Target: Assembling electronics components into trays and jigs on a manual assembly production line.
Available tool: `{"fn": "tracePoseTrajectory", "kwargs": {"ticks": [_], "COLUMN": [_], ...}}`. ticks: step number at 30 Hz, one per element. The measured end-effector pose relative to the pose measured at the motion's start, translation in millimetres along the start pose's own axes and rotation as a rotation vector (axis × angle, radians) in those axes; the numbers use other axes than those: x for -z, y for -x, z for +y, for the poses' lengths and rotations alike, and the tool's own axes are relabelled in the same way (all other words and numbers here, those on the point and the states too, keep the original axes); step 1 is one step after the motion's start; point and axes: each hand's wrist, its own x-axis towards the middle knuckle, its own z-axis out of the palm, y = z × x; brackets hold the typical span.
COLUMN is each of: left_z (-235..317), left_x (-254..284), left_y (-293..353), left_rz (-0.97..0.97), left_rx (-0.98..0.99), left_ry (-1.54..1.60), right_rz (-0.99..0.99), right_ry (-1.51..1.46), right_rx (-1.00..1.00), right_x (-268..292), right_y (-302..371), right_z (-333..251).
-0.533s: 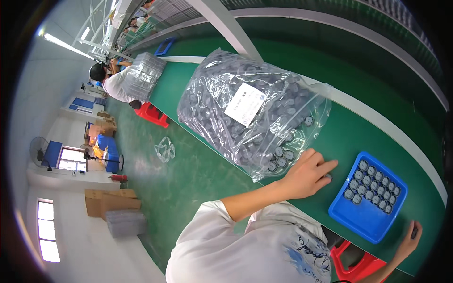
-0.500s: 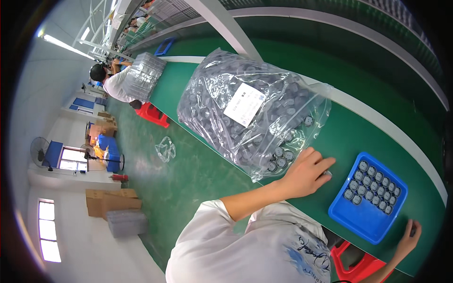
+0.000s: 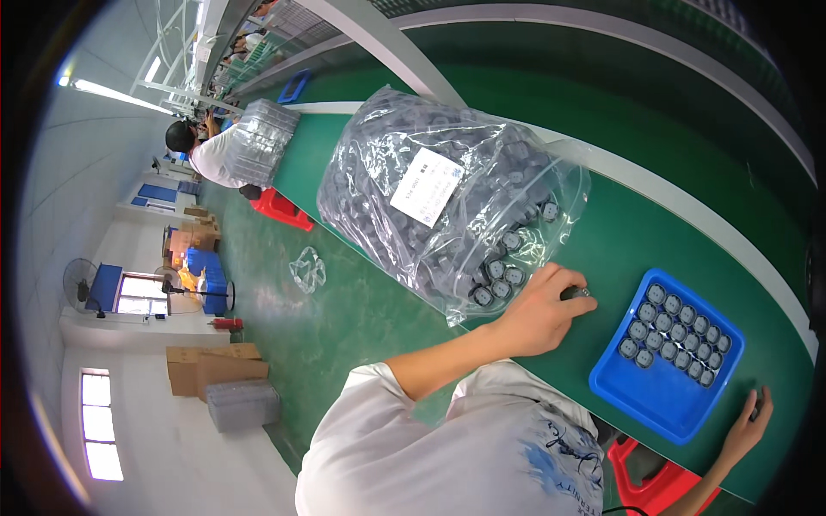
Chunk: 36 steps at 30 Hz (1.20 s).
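My left hand [image 3: 539,315] is closed on a small round grey part [image 3: 574,293], just past the mouth of a clear plastic bag [image 3: 361,163]. That bag lies on the green bench, full of similar parts, with a white label on top; several loose ones [image 3: 497,269] show near its opening. A blue tray [image 3: 637,391] sits between my hands, holding rows of round parts [image 3: 678,332] toward its far side. Beyond the tray's right side, my right hand [image 3: 742,437] is closed on a small dark part [image 3: 755,413], mostly covered by the fingers.
A white metal post [image 3: 400,56] rises behind the bag. Farther left, another person [image 3: 215,159] sits beside stacked clear-wrapped packs [image 3: 262,142] on the bench [image 3: 594,249]. A red stool [image 3: 658,486] stands by the near edge; crumpled plastic [image 3: 307,269] lies on the floor.
My left hand has turned slightly, so the part between its fingers shows more. My right hand has shifted a little, its fingers more upright. The whole view has drifted slightly.
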Motion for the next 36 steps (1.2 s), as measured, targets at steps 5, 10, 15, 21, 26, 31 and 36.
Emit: {"fn": "tracePoseTrajectory", "kwargs": {"ticks": [5, 10, 15, 21, 26, 31, 36], "left_z": [15, 2, 8, 9, 4, 2, 7], "left_x": [-7, -14, -13, -16, -20, -18, -14], "left_y": [2, 6, 11, 10, 13, 13, 11], "left_rz": [0.105, 0.174, 0.269, 0.319, 0.352, 0.362, 0.339], "left_rx": [0.133, 0.051, 0.041, 0.112, 0.039, 0.063, 0.107], "left_ry": [0.042, 0.007, -0.054, -0.025, -0.063, -0.090, -0.078], "right_rz": [-0.030, 0.076, -0.088, 0.055, -0.225, -0.222, -0.117], "right_ry": [-0.027, -0.184, 0.027, 0.052, -0.259, -0.094, -0.116], "right_rx": [0.057, 0.114, 0.053, 0.297, 0.100, 0.053, 0.000], "right_x": [-2, 8, 14, 10, 29, 25, 17], "right_y": [-12, -8, 31, 23, 10, -5, 12], "right_z": [10, 34, -28, -16, 11, 16, 11]}}
